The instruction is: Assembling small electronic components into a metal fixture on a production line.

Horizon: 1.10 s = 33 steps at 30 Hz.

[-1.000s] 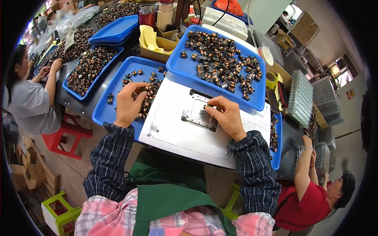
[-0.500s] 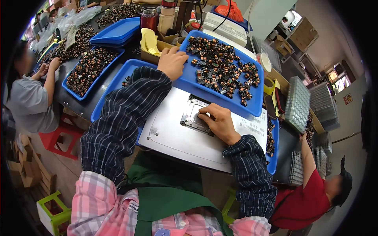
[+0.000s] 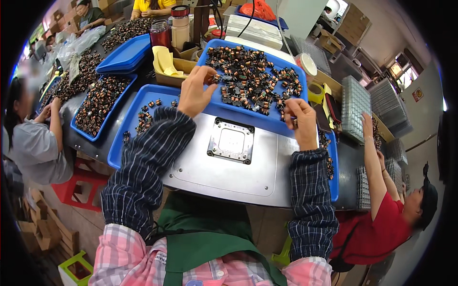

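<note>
My left hand [image 3: 196, 91] is at the left rim of a blue tray [image 3: 267, 122] heaped with small copper-wound coils [image 3: 245, 78]. Its thumb and fingers close around one small coil [image 3: 214, 79]. Over the tray's right front edge, my right hand [image 3: 302, 122] pinches another small coil [image 3: 294, 124], partly hidden by the fingers. Between my forearms lies a silver metal machine top [image 3: 219, 172]. Set into it is a square fixture [image 3: 231, 141] with a pale centre and a dark border, which neither hand touches.
Another blue tray [image 3: 125, 150] with scattered coils lies left, partly under my left arm. A fuller tray [image 3: 102, 106] stands beyond it. Yellow paper [image 3: 165, 62], a tape roll [image 3: 315, 92] and clear plastic trays [image 3: 355, 107] surround the work. A person sits on each side.
My right hand has left the square fixture and moved right to the tray's edge, uncovering the fixture. My left hand remains by the tray's left rim, now with a coil showing at its fingertips.
</note>
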Each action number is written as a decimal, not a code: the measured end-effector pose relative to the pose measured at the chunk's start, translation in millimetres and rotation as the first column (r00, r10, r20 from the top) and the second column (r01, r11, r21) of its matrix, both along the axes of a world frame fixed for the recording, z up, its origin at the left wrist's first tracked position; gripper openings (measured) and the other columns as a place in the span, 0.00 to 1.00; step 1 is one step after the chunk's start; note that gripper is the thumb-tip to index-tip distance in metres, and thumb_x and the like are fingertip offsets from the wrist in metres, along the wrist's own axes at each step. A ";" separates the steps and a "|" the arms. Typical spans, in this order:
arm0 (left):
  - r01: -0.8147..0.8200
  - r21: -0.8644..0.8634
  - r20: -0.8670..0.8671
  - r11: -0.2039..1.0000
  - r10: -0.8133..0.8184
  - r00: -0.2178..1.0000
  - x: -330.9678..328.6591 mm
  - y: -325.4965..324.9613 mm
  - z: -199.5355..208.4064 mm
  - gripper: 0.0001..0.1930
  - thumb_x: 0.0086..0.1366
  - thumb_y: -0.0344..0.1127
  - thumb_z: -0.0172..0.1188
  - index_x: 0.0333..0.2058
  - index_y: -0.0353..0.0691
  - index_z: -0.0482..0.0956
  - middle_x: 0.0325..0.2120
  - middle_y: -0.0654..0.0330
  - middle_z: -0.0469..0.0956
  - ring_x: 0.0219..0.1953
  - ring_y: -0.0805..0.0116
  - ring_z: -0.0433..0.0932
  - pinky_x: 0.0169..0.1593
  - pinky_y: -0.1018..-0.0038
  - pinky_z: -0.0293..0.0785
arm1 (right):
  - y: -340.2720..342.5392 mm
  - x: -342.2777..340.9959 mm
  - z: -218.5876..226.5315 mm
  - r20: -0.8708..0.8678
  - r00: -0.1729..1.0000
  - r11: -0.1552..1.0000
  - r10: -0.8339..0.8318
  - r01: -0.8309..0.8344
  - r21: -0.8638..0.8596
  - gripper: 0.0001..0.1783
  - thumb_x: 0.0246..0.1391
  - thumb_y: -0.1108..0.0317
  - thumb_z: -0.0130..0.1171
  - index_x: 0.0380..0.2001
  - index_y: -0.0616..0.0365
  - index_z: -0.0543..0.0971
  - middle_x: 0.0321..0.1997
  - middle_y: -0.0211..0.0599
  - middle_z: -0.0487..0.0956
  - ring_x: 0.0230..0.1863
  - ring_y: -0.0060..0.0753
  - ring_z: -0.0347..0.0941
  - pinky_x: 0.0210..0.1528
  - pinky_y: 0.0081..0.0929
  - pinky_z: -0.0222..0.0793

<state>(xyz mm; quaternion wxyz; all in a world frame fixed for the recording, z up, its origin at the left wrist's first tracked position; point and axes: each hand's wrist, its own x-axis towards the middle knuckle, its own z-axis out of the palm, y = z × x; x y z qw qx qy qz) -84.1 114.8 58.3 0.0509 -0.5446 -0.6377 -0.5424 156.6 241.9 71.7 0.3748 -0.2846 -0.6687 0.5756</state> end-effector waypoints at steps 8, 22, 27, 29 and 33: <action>0.295 -0.215 0.225 0.931 -0.246 0.943 50.8 -45.7 4.2 0.17 0.50 0.19 0.54 0.40 0.42 0.76 0.32 0.62 0.69 0.31 0.76 0.69 0.36 0.81 0.68 | 8.4 -0.2 -0.3 0.644 0.499 0.677 -0.580 -0.143 0.722 0.17 0.40 0.53 0.59 0.22 0.57 0.80 0.22 0.41 0.77 0.28 0.41 0.74 0.31 0.32 0.68; 0.375 -0.387 -0.041 0.842 -0.422 0.906 63.5 -55.0 -10.2 0.11 0.50 0.20 0.53 0.34 0.35 0.76 0.30 0.55 0.72 0.34 0.58 0.72 0.38 0.72 0.69 | 25.4 6.6 -14.0 0.393 0.870 0.801 -0.298 0.003 0.599 0.10 0.39 0.65 0.61 0.21 0.60 0.75 0.17 0.33 0.73 0.21 0.28 0.69 0.25 0.25 0.63; 0.341 -0.423 -0.177 0.840 -0.446 0.878 64.3 -49.8 -8.5 0.07 0.49 0.23 0.54 0.29 0.34 0.75 0.27 0.54 0.72 0.32 0.56 0.72 0.36 0.68 0.69 | -7.8 -4.4 5.8 0.077 0.997 0.998 0.019 -0.014 -0.055 0.06 0.49 0.67 0.57 0.24 0.58 0.76 0.15 0.22 0.69 0.13 0.09 0.59 0.12 0.08 0.48; 0.339 -0.459 -0.207 0.821 -0.470 0.858 66.4 -45.5 -4.3 0.07 0.49 0.23 0.53 0.29 0.34 0.75 0.26 0.54 0.71 0.31 0.56 0.71 0.35 0.67 0.68 | -15.3 -8.8 0.5 0.038 0.998 0.994 0.045 -0.041 -0.103 0.07 0.48 0.66 0.58 0.24 0.59 0.76 0.14 0.23 0.69 0.12 0.09 0.59 0.11 0.07 0.47; 0.294 -0.505 -0.274 0.812 -0.474 0.837 66.3 -44.7 -4.3 0.09 0.47 0.23 0.52 0.30 0.34 0.75 0.23 0.55 0.70 0.30 0.55 0.71 0.33 0.66 0.67 | -35.1 -20.3 -3.5 0.063 0.987 0.987 0.147 -0.142 -0.077 0.07 0.48 0.67 0.58 0.23 0.59 0.76 0.14 0.23 0.69 0.13 0.09 0.60 0.11 0.07 0.49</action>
